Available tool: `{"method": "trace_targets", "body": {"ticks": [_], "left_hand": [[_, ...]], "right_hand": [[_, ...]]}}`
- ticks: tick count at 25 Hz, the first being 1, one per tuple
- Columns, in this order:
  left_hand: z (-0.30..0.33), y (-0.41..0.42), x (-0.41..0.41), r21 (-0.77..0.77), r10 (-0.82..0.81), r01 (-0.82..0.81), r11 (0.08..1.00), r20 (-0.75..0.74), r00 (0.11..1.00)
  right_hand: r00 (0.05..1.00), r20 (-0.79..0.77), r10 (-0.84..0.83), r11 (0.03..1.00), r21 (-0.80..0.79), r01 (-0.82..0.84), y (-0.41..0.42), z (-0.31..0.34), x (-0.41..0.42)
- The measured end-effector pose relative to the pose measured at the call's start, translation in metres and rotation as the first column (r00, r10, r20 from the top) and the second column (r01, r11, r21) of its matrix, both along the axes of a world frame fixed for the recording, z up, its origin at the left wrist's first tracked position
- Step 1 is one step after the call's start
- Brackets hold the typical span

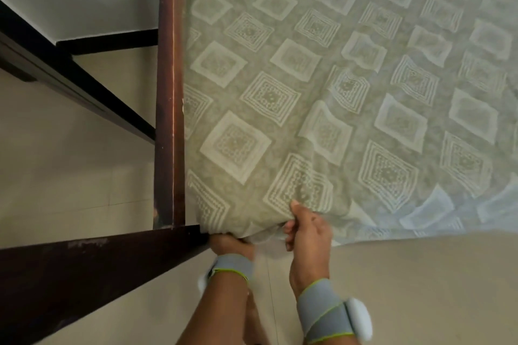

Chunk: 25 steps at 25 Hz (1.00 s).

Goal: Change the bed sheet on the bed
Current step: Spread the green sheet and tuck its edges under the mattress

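Observation:
A pale green bed sheet (322, 87) with white diamond patterns covers the mattress and fills the right of the view. At the near corner of the bed, my right hand (307, 228) pinches a fold of the sheet's edge, thumb on top. My left hand (229, 244) reaches under that same corner beside the dark footboard; its fingers are hidden beneath the cloth, apparently gripping the sheet. Both wrists wear grey bands.
A dark brown wooden bed rail (169, 92) runs along the sheet's left side and meets a dark footboard (98, 269) at the corner. Beige tiled floor (420, 288) lies below and to the left. Dark furniture legs (70, 75) stand at upper left.

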<state>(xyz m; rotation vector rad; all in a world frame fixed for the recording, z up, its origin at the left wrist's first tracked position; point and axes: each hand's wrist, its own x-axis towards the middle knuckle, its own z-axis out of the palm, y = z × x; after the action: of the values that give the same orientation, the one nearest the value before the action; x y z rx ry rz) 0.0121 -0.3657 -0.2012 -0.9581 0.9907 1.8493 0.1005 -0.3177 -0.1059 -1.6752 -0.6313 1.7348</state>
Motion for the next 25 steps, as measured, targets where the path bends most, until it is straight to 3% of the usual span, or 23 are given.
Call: {"method": "trace_targets", "body": {"ticks": [3,8,12,15,19,21,25], "left_hand": [[-0.026,-0.010,-0.002,-0.042,-0.083,0.087,0.995,0.102,0.991],[-0.020,-0.009,-0.001,-0.196,-0.090,0.097,0.976,0.045,0.995],[0.000,-0.020,0.026,-0.477,-0.292,0.305,0.824,0.104,0.951],[0.021,-0.022,0.037,-0.493,-0.410,0.383,0.781,0.057,0.910],[-0.003,-0.013,0.022,-0.445,-0.486,0.486,0.752,0.124,0.865],[-0.015,-0.012,0.017,-0.459,-0.487,0.498,0.736,0.152,0.860],[-0.032,-0.036,0.016,-0.588,-0.546,0.583,0.560,0.267,0.794]], "right_hand": [[0.991,0.042,0.124,0.990,-0.071,-0.121,-0.007,-0.036,-0.001],[0.971,0.044,0.236,0.959,-0.175,-0.225,-0.018,-0.065,0.008],[0.996,0.005,0.090,0.902,-0.424,-0.080,-0.032,-0.085,0.038],[0.998,-0.048,-0.036,0.871,-0.492,0.007,-0.027,-0.091,0.048],[0.995,-0.076,0.069,0.865,-0.492,-0.098,0.002,-0.123,0.041],[0.997,-0.016,0.079,0.866,-0.494,-0.077,0.017,-0.134,0.035],[0.961,0.145,0.235,0.824,-0.554,-0.118,0.008,-0.133,0.046]]}}
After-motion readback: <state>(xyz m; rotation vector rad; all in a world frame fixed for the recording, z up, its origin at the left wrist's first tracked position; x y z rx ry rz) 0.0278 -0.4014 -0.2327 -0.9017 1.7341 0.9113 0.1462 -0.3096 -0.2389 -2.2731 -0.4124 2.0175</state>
